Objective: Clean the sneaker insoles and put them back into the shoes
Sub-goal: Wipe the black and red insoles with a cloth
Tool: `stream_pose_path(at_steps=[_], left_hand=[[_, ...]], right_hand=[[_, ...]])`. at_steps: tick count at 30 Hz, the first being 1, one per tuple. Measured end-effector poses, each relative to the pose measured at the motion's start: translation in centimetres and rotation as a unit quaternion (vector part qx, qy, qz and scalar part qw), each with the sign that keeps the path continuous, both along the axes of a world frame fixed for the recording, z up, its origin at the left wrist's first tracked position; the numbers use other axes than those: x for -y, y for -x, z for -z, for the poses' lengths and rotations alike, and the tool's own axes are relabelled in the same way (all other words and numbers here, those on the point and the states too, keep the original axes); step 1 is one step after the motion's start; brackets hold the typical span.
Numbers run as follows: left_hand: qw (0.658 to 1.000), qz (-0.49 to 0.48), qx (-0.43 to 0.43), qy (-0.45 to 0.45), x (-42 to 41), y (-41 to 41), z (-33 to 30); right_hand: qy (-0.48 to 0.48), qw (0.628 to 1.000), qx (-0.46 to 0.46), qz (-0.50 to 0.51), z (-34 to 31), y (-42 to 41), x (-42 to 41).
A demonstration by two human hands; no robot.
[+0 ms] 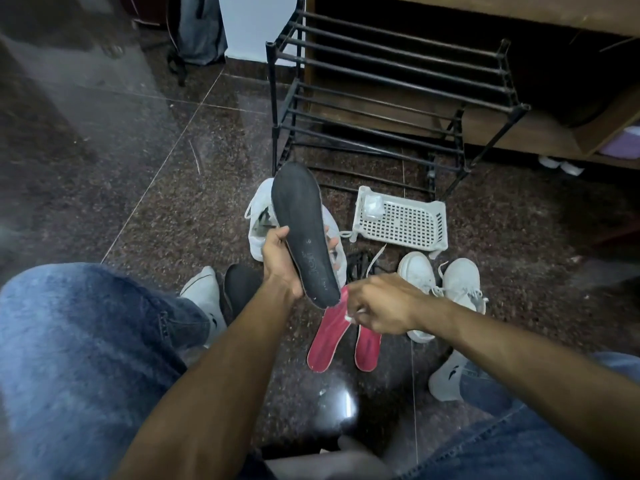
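The left hand point(278, 263) grips a long black foam insole point(304, 233) by its edge, thumb on one side and fingers curled round the other, holding it up toe-end away from the person above the dark speckled stone floor point(166, 188). The right hand point(379, 306) hovers just beside the insole's heel end, its fingers curled and pinching something small and white — too blurred to tell what.

Behind the raised insole stand two white sneakers point(259, 220), partly hidden by it. Below the right hand two red flat insoles point(325, 341) lie side by side on the floor, and another pair of white lace-up sneakers point(440, 282) sits just to their right. A white perforated plastic basket point(401, 221) rests on the floor near a black metal shoe rack point(381, 91), which stands against a wooden cabinet point(519, 129). A second black insole point(240, 285) lies beside the person's white-socked foot point(204, 296) — blue jeans point(86, 358) cover both knees.
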State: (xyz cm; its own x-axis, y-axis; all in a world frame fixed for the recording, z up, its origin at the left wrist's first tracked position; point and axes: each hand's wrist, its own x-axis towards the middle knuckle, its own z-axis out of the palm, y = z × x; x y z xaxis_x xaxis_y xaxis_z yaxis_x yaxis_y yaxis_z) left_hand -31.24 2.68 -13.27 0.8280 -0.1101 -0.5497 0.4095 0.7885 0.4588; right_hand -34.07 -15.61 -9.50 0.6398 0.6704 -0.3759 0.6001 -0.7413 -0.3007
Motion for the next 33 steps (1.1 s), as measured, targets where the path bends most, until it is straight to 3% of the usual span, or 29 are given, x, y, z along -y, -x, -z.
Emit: stream_pose_path(at_steps=[3, 7, 10, 13, 17, 21, 23, 26, 29, 33], left_hand=[[0.981, 0.018, -0.115, -0.153, -0.8, 1.2, 3.2], [0.9, 0.141, -0.217, -0.351, -1.9, 4.2, 9.9], [0.855, 0.2, -0.291, -0.379, -2.4, 6.6, 13.6], [0.843, 0.187, -0.323, -0.388, -2.5, 6.9, 15.5], [0.841, 0.168, -0.301, -0.417, -2.7, 3.8, 15.6], [0.822, 0.223, -0.258, -0.457, -3.5, 1.2, 17.1], [0.769, 0.254, -0.236, -0.537, -3.7, 1.4, 18.1], [0.633, 0.29, -0.132, -0.706, -2.3, 2.8, 18.7], [0.61, 0.37, -0.019, -0.7, 0.8, 3.1, 18.9], [0.602, 0.452, -0.058, -0.656, 4.1, 2.8, 19.8]], right_hand=[[0.04, 0.998, -0.01, 0.044, 2.0, -1.3, 1.3], [0.088, 0.986, -0.029, 0.135, 5.3, -3.0, 3.2], [0.112, 0.973, -0.079, 0.185, 8.2, -2.7, 4.0], [0.131, 0.962, -0.145, 0.189, 11.0, -1.8, 4.1], [0.141, 0.952, -0.193, 0.19, 13.8, -1.5, 3.6], [0.127, 0.94, -0.222, 0.224, 16.5, -1.8, 2.9], [0.126, 0.935, -0.242, 0.226, 17.7, -1.7, 2.8], [0.134, 0.933, -0.254, 0.217, 19.2, -1.1, 2.9], [0.128, 0.923, -0.276, 0.236, 20.5, -0.8, 3.1], [0.098, 0.909, -0.313, 0.257, 23.0, -0.3, 4.1]])
